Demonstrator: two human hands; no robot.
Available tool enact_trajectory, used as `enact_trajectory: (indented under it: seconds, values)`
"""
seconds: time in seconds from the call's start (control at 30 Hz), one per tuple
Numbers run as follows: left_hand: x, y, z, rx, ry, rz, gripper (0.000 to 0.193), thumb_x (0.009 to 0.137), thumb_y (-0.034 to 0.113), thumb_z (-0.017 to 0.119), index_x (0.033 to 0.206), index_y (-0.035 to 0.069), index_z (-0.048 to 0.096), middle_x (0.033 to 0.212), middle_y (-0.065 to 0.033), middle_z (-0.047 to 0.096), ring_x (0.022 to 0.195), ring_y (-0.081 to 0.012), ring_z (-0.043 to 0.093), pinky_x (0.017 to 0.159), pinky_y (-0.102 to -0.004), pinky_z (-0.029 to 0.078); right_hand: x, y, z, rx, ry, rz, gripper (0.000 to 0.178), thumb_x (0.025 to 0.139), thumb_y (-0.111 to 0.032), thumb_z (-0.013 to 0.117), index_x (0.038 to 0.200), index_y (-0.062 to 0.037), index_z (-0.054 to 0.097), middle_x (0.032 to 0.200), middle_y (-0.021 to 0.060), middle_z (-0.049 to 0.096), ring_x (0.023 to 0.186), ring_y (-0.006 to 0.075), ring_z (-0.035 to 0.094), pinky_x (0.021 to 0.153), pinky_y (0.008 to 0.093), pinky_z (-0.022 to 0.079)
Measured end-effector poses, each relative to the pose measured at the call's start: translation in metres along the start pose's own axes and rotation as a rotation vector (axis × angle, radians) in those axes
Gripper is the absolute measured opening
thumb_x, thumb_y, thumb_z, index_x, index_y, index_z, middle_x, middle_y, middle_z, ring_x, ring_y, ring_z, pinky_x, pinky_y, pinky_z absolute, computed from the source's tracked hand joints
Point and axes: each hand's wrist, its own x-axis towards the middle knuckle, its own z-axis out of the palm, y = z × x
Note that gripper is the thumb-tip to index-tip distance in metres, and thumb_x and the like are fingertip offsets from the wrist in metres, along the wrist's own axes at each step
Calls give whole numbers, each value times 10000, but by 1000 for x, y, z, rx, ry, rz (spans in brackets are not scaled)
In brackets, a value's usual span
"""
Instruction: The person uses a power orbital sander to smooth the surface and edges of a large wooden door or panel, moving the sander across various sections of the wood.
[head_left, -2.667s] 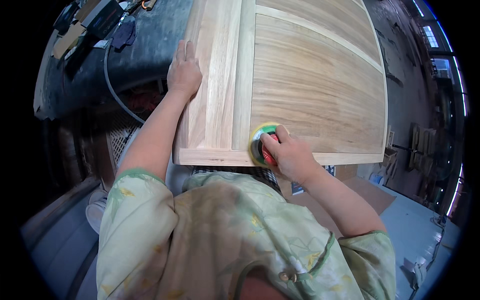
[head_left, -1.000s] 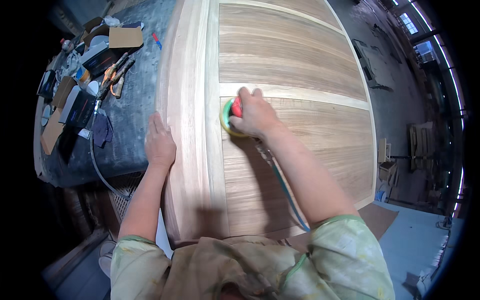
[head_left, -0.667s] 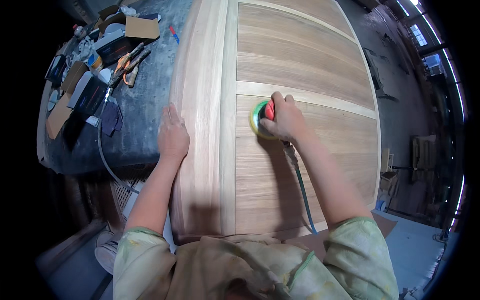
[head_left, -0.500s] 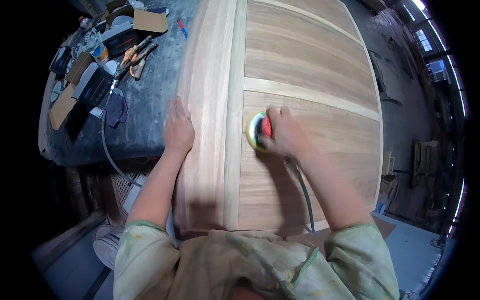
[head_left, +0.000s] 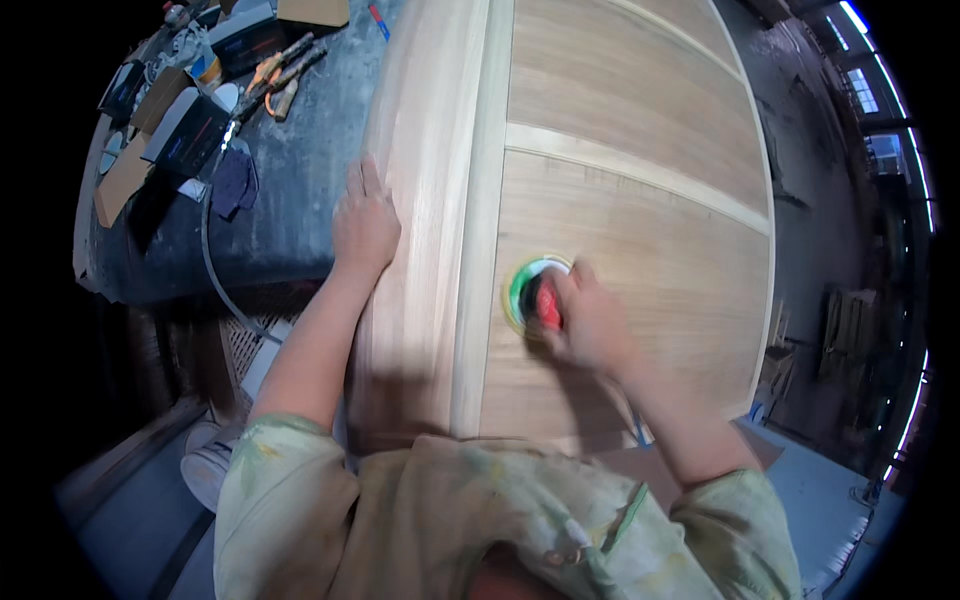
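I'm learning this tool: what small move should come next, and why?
Perhaps slide the round sander slightly rightward across the wooden panel: the right hand holds it near the panel's left edge, and the left hand rests against the outer board.

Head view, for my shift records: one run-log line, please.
left hand: at left edge of panel; right hand: gripping sander; sander: on panel; bench: bears boxes

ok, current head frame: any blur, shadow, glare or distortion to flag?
Head view: right hand and round sander look motion-blurred, left hand sharper; head view: a dark shadow falls on the wooden panel below the right hand; head view: light strips at far right look blown out; head view: fisheye bows the panel's right edge, corners go black.
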Motion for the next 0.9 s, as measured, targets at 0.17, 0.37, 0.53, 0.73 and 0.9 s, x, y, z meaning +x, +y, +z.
enact_trajectory:
  seconds: [0.17,0.37,0.53,0.73,0.9]
  values:
    - [2,5,0,-53,-13,11,508,927,184,510,1363,-32,363,1343,-243,438,1048,-392,582,880,-453,479,73,22,-25,55,188,203,506,766,-226,699,1179,-57,459,1102,269,481,860,441,605,754,479,531]
    - [3,1,2,-37,-46,-31,525,945,190,463,1409,-11,322,1363,-266,417,1065,-429,571,908,-477,466,-51,-27,26,86,1,-38,509,732,-204,704,1216,-142,557,1110,216,510,862,378,634,698,477,549]
    - [5,2,3,-55,-10,-9,480,943,211,469,1356,-15,373,1332,-241,457,1064,-416,571,911,-469,468,1,16,0,31,284,214,511,758,-274,714,1195,-114,501,1074,222,530,830,420,611,731,476,524]
    - [10,-16,16,-45,-25,-58,490,958,246,430,1390,28,353,1397,-201,417,1117,-433,552,941,-490,452,-81,-42,47,64,116,154,605,690,-273,754,1240,-161,527,1086,213,507,826,412,618,701,462,539]
    - [3,-5,4,-112,-79,-54,540,939,255,459,1410,19,344,1429,-213,373,1222,-400,476,1044,-465,366,-110,-3,43,58,276,421,619,732,-302,742,1245,-65,492,1112,213,508,967,396,575,819,448,504]
